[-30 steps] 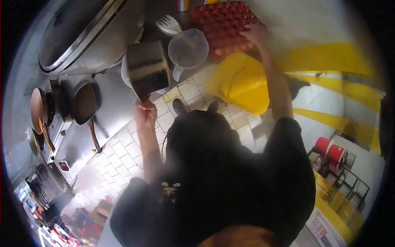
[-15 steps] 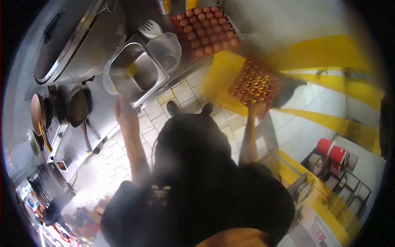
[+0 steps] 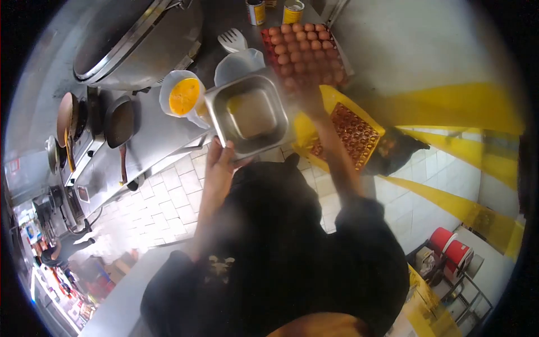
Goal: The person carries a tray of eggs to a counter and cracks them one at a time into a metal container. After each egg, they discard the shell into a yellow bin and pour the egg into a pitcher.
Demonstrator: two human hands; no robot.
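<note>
The left hand (image 3: 220, 162) clamps the near rim of the steel pan (image 3: 247, 115), held level just beside the egg tray (image 3: 300, 48), likely for a short reach, while the right hand (image 3: 307, 92) rests blurred over the eggs, its grip impossible to tell

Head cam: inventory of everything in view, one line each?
steel pan: 1, silver, counter edge
measuring jug: 1, yellow-filled, left of pan
empty jug: 1, clear, behind pan
eggs: full tray, brown, counter back
empty tray: 1, red, on yellow bin
cans: 2, labelled, top edge
spatula: 1, white, behind jugs
big pot: 1, steel, top left
frying pans: 2, dark, stove left
buckets: 2, red, floor right
left hand: grips pan rim
right hand: blurred, at eggs
</note>
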